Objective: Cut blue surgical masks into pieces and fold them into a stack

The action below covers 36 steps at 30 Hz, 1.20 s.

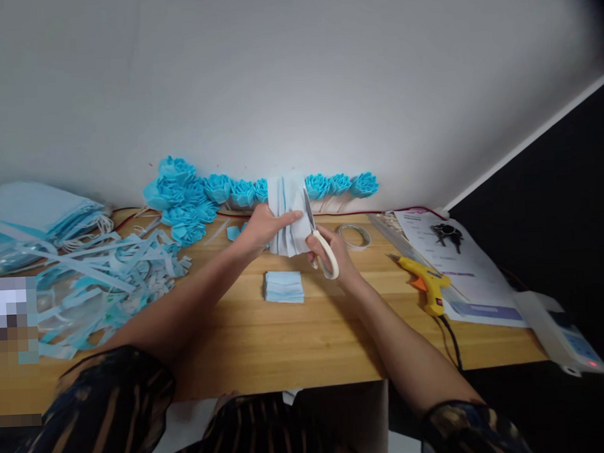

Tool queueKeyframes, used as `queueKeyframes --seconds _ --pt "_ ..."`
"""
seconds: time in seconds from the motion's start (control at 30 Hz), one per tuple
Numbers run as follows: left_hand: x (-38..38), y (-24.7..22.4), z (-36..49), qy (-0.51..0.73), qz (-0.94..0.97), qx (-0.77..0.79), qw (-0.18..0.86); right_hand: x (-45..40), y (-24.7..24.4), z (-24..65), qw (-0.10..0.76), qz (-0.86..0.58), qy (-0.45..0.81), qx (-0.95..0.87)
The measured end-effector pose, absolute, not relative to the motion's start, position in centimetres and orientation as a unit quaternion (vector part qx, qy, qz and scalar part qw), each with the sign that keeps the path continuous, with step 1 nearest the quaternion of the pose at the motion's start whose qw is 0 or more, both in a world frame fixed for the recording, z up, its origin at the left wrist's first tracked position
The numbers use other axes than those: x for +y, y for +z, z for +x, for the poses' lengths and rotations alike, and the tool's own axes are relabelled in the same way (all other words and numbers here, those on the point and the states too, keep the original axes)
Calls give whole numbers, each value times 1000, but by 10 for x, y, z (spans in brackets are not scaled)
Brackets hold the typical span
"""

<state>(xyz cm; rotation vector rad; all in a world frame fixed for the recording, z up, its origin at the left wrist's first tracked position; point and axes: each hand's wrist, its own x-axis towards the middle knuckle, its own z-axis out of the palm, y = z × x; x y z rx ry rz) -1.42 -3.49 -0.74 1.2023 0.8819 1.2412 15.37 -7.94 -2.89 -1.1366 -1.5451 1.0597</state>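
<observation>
My left hand (262,227) grips a stack of pale, pleated face masks (295,239), held upright above the table with the thumb across its front. White-handled scissors (320,239) are in my right hand (342,255), fingers through the handles. Their blades point up along the right edge of the stack; whether they are cutting into it I cannot tell. Below the hands, a small pile of light-blue cut pieces (283,287) lies on the wooden table (247,349). Behind the masks, several blue fabric flowers (243,191) are lined up against the wall.
Cut strips (119,281) are heaped at the left, in front of stacked masks (41,204). A bigger flower bunch (178,198) stands behind. On the right are a tape roll (355,245), yellow glue gun (429,284), papers (464,266), keys (447,234) and a power strip (561,332).
</observation>
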Motion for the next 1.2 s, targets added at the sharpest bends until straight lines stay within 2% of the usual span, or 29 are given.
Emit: queueKeyframes --seconds 1.2 --pt "-34 -7 -15 536 492 375 574 -80 -32 151 477 -468 459 -585"
